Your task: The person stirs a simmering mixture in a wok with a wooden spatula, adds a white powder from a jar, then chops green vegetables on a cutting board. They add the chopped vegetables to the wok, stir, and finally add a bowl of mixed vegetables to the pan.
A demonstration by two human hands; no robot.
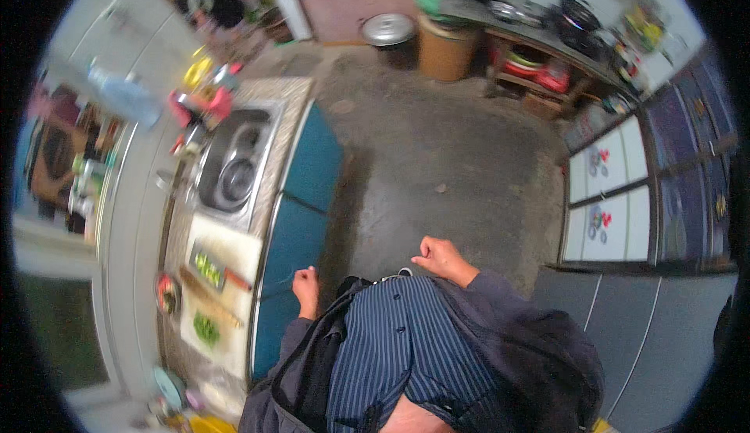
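Note:
My left hand (306,291) is beside the counter's blue cabinet front, its fingers curled in with nothing visible in them. In front of my waist, my right hand (442,259) is also loosely closed, and no object shows in it. Nearest to the left hand is a white cutting board (248,252) on the counter. A cleaver (237,280) with a reddish handle lies there, chopped green pieces (208,266) on its broad blade. Further down the board sit a green leafy pile (206,328) and a long, pale wooden-looking piece (223,308). A small bowl (167,292) stands at the board's left.
Beyond the board is a steel sink (272,132) over blue cabinets (297,222). Dark floor (437,144) stretches ahead. A lidded pot (388,33), a brown bin (445,50) and a bench (539,34) with cookware stand at the back. A cabinet with flowered panels (609,159) is on the right.

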